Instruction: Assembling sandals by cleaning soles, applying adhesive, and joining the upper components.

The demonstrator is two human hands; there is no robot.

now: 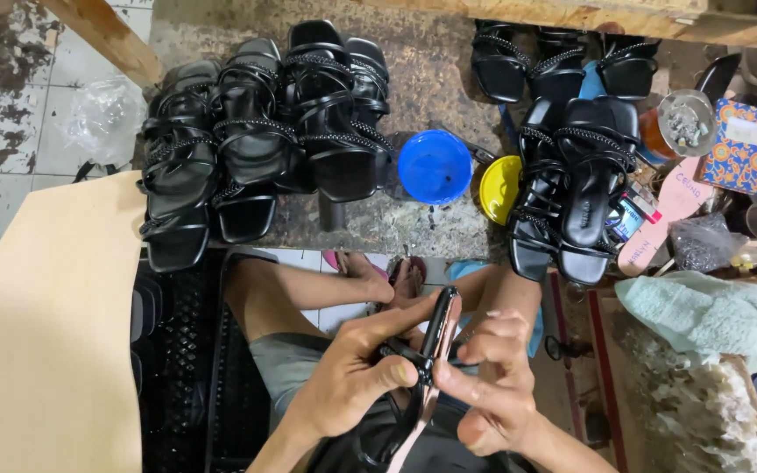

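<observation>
black strappy sandal held in both hands

glossy black sandal (435,346) sits edge-up over the lap, pale pink insole edge showing. left hand (352,372) pinches its thin straps, thumb pressed on top. right hand (492,381) closes on the sole from the other side. matching sandals (260,140) heaped on the speckled bench (431,61), beside a round blue plastic lid (434,166).

Both hands are held close together over the lap, forearms entering from the bottom edge. Left hand (352,377) is curled, thumb laid across toward the right, index finger extended up. Right hand (492,385) is turned palm-in, fingers bent, index fingertip met against the left thumb. Grip is apparently closed on both sides; fingertips partly hidden. Bare knees are seen beyond.
</observation>
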